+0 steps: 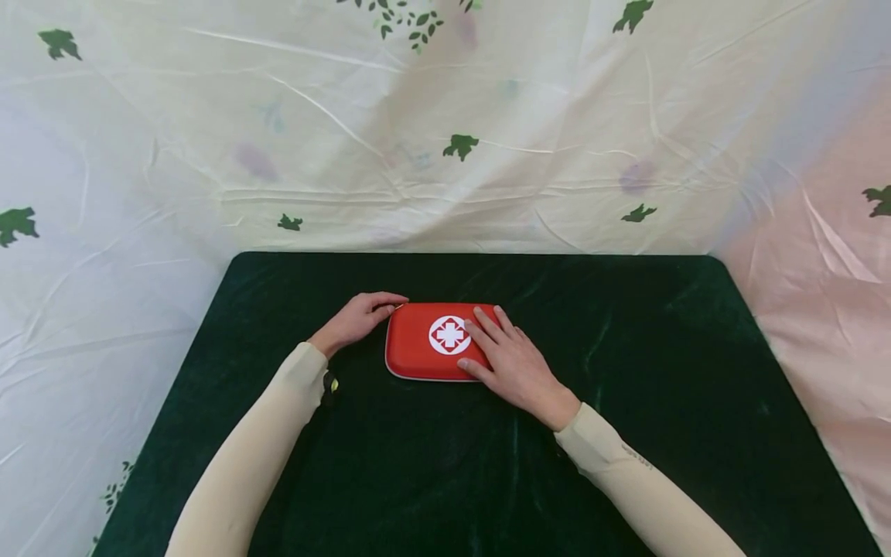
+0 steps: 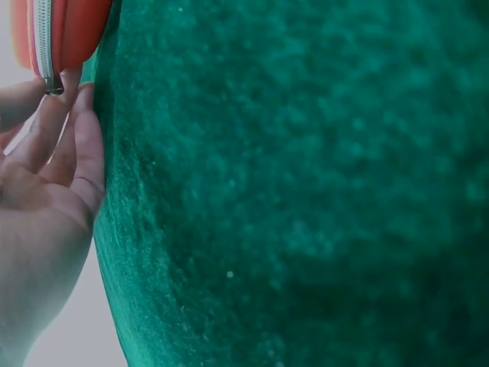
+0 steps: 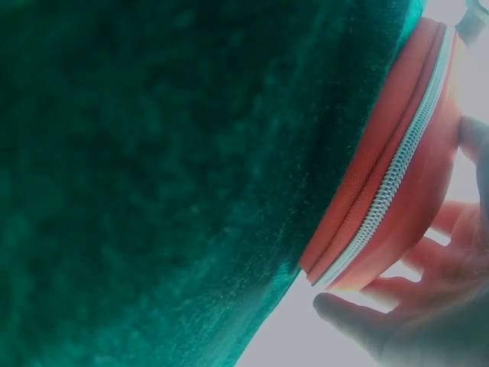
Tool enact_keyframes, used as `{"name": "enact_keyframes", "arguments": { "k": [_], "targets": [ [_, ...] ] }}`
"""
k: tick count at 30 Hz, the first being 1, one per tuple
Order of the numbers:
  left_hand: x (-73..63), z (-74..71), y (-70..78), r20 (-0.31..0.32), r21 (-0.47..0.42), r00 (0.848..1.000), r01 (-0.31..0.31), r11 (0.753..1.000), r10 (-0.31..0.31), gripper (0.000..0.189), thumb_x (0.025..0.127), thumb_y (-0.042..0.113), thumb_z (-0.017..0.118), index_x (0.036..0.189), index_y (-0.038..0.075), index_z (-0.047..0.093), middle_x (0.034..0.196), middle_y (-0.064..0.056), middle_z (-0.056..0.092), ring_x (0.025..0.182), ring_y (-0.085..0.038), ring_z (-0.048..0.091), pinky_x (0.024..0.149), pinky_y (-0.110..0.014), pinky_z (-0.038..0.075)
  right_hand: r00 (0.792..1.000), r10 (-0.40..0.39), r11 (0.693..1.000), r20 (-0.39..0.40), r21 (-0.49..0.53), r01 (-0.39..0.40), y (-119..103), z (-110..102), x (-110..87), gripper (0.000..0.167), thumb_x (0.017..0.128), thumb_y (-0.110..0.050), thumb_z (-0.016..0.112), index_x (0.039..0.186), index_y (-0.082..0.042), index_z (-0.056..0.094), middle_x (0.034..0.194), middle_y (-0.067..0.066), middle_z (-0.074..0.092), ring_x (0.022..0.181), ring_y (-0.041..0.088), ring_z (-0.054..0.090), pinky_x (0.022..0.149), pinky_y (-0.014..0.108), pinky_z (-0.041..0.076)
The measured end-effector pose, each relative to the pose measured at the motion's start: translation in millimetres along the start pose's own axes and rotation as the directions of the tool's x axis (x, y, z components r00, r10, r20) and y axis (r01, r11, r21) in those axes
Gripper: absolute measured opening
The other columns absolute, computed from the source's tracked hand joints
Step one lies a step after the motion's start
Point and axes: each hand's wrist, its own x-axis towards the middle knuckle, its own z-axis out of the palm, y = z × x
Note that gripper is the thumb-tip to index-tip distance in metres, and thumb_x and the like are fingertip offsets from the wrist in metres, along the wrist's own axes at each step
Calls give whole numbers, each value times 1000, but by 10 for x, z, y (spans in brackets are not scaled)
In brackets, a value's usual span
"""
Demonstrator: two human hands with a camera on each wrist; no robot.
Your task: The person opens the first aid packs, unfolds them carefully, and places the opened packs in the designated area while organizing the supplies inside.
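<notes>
A red zippered first-aid case (image 1: pixel 411 344) with a white cross emblem (image 1: pixel 449 335) lies flat on the dark green cloth. At its far left corner, my left hand (image 1: pixel 357 317) pinches the zipper pull (image 2: pixel 54 89) between thumb and fingers. The left wrist view shows the slider at the end of the silver zipper teeth (image 2: pixel 43 34). My right hand (image 1: pixel 518 370) rests on the case's right part with its fingers spread, covering that end of the lid. Along the near side, the silver zipper (image 3: pixel 390 176) looks closed in the right wrist view.
Green velvety cloth covers the table (image 1: pixel 668 348), which has rounded far corners. A pale curtain (image 1: pixel 529 100) printed with green leaf shapes hangs behind it and along both sides. A small dark item with a yellow spot (image 1: pixel 332 384) shows at the left wrist.
</notes>
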Motion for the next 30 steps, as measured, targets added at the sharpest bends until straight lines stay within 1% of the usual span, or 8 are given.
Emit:
{"name": "enact_keyframes", "arguments": {
  "k": [5, 7, 9, 11, 14, 19, 22, 30],
  "targets": [
    [0, 14, 22, -40, 52, 999, -24, 998, 27, 35, 107, 9, 54, 141, 7, 64, 137, -14, 65, 115, -31, 58, 110, -52, 46, 1000, -1, 1000, -7, -5, 1, 9, 3, -9, 80, 99, -59, 59, 164, -21, 32, 172, 6, 20, 158, 36, 11, 119, 60, 31],
    [4, 28, 17, -62, 97, 997, -45, 994, 51, 33, 107, 8, 56, 138, 6, 65, 135, -14, 67, 117, -30, 60, 110, -52, 46, 1000, -2, 1000, -10, -7, 2, 9, 4, -11, 80, 99, -59, 59, 164, -20, 32, 172, 6, 20, 158, 36, 11, 119, 59, 32],
    [15, 45, 3, -87, 165, 993, -67, 984, 83, 32, 106, 7, 57, 136, 6, 67, 132, -14, 68, 117, -30, 62, 108, -52, 48, 1000, -1, 1000, -4, -8, 1, 4, 1, -11, 80, 99, -59, 58, 164, -19, 32, 172, 6, 20, 158, 36, 11, 119, 58, 32],
    [30, 63, -14, -117, 251, 985, -95, 963, 128, 30, 105, 5, 58, 132, 5, 69, 129, -13, 70, 116, -29, 64, 106, -51, 50, 1000, 3, 1000, 5, -10, -3, -5, -6, -9, 80, 100, -59, 58, 164, -18, 32, 172, 7, 19, 158, 36, 11, 119, 57, 32],
    [40, 74, -13, -146, 363, 975, -108, 926, 170, 27, 104, 5, 60, 128, 5, 71, 125, -13, 71, 114, -30, 65, 105, -52, 50, 1000, 10, 1000, 20, -10, -10, -18, -25, -3, 81, 100, -59, 58, 164, -17, 31, 172, 7, 18, 158, 37, 10, 119, 57, 33],
    [2, 65, 23, -172, 488, 966, -88, 868, 194, 24, 102, 7, 63, 123, 6, 74, 120, -12, 73, 111, -31, 64, 103, -53, 48, 1000, 13, 1000, 26, -9, -13, -22, -45, 0, 81, 100, -59, 58, 164, -17, 32, 172, 6, 19, 158, 36, 11, 119, 56, 34],
    [-16, 60, 35, -181, 533, 963, -74, 843, 199, 23, 102, 8, 64, 122, 8, 75, 118, -11, 74, 110, -32, 63, 102, -53, 48, 1000, 16, 1000, 26, -6, -16, -19, -49, -4, 81, 100, -58, 59, 164, -17, 32, 172, 6, 20, 158, 36, 11, 119, 56, 34],
    [-58, 55, 13, -206, 590, 955, -52, 806, 212, 22, 101, 10, 66, 120, 9, 76, 116, -10, 75, 110, -32, 64, 102, -55, 47, 999, 19, 1000, 31, 4, -19, -25, -47, -6, 81, 100, -59, 58, 164, -17, 31, 172, 6, 18, 158, 36, 10, 118, 56, 34]
  ]
}}
